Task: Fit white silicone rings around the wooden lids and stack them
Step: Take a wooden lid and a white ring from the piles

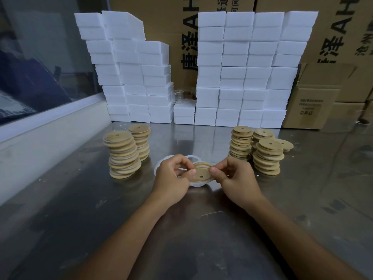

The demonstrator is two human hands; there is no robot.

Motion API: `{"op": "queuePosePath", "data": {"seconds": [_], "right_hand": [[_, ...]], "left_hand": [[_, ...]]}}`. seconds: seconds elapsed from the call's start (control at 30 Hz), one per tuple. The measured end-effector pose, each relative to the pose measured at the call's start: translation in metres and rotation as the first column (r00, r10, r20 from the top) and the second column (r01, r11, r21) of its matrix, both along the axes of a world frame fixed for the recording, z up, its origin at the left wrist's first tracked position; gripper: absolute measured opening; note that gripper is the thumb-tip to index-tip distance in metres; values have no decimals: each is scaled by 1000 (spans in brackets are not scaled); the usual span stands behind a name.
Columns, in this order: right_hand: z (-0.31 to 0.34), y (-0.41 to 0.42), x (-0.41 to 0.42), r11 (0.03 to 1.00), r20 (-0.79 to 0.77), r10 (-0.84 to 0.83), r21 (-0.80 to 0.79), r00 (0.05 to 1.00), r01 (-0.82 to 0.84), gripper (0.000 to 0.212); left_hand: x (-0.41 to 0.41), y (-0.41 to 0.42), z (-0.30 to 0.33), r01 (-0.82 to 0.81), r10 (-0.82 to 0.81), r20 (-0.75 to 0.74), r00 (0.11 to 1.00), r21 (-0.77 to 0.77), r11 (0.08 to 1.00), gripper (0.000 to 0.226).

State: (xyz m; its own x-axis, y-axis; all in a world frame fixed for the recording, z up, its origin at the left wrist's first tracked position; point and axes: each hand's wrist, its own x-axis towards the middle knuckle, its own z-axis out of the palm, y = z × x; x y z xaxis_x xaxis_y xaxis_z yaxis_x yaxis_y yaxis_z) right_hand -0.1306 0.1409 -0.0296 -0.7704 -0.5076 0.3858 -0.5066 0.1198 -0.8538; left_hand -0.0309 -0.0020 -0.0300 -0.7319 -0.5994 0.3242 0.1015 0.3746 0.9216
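A round wooden lid (201, 173) with a small centre hole is held between both hands above the steel table. My left hand (173, 176) pinches its left edge and my right hand (234, 176) pinches its right edge. A white silicone ring (196, 184) shows along the lid's lower rim. More loose white rings (193, 157) lie on the table just behind my hands. Two leaning stacks of lids with white rings (122, 156) stand at the left. Stacks of bare wooden lids (267, 156) stand at the right.
The steel table (201, 223) stretches toward me. White foam blocks (242, 67) are piled along the back, with cardboard boxes (314, 102) behind and to the right. A window ledge (50, 126) runs along the left.
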Motion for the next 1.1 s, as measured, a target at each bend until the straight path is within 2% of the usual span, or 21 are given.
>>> {"op": "queuePosePath", "data": {"seconds": [0.27,0.5,0.6,0.73,0.83,0.93,1.1], "right_hand": [[-4,-2,1,999,-21,21,27,1000,-21,12],[-1,1,-2,1000,27,14,-3,1000,-14,19],[-2,0,1,1000,-25,-17,5,1000,17,21],[1,2,7,995,-287,-30,78,957,55,16],[4,2,8,991,-400,47,131,915,7,6],[2,1,11,995,-387,27,102,922,13,5],[-3,-3,9,999,-185,-17,31,983,23,11]], "left_hand": [[0,-3,0,6,-5,-10,1000,185,983,24],[-2,-1,0,42,-44,0,999,260,965,22],[-2,-1,-2,12,-15,15,1000,175,985,21],[0,-1,-2,-38,42,16,999,-190,981,22],[2,3,-2,-21,23,2,1000,-332,943,25],[0,2,-3,-32,36,6,999,-316,948,31],[-1,-1,-3,-22,24,14,1000,-139,990,34]]}}
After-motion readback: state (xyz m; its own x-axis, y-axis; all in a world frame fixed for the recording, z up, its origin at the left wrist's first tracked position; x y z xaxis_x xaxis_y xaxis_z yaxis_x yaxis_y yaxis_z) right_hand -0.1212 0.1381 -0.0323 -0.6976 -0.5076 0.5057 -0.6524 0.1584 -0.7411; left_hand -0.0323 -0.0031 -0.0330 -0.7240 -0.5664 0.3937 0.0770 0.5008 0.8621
